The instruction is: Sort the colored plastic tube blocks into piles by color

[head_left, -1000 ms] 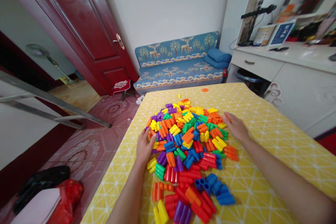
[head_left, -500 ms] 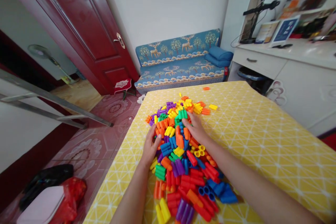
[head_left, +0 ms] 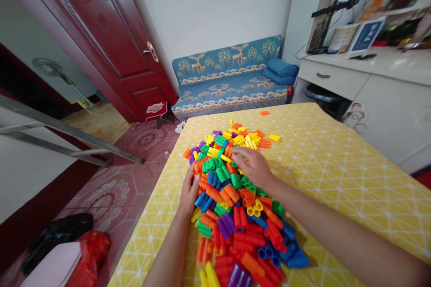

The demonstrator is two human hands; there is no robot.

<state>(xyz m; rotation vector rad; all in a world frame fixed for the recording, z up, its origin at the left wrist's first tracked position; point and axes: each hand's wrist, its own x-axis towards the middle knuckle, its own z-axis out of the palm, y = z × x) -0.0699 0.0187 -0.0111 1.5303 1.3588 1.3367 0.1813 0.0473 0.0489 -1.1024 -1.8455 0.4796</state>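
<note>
A long heap of plastic tube-shaped building blocks (head_left: 229, 193) in red, orange, yellow, green, blue and purple lies on the yellow patterned tablecloth (head_left: 336, 166). My left hand (head_left: 189, 190) rests along the heap's left side, thumb apart from the fingers, touching orange blocks. Reaching over from the right, my right hand (head_left: 252, 166) has its fingers stretched across the upper part of the heap, near green and yellow blocks (head_left: 224, 158). Neither hand visibly grips a block. Red blocks (head_left: 247, 240) and dark blue blocks (head_left: 296, 253) lie between my forearms.
A few stray blocks, one yellow (head_left: 274, 137) and one orange (head_left: 264, 113), lie toward the far table edge. Behind stands a blue patterned sofa (head_left: 218, 92). A white cabinet (head_left: 384, 116) is on the right, and a metal ladder-like frame (head_left: 67, 130) on the left.
Blocks in the heap's middle have tumbled and shifted, so more green ones show on top. My right hand has moved slightly right and its fingers now point left; the left hand moved slightly down-left.
</note>
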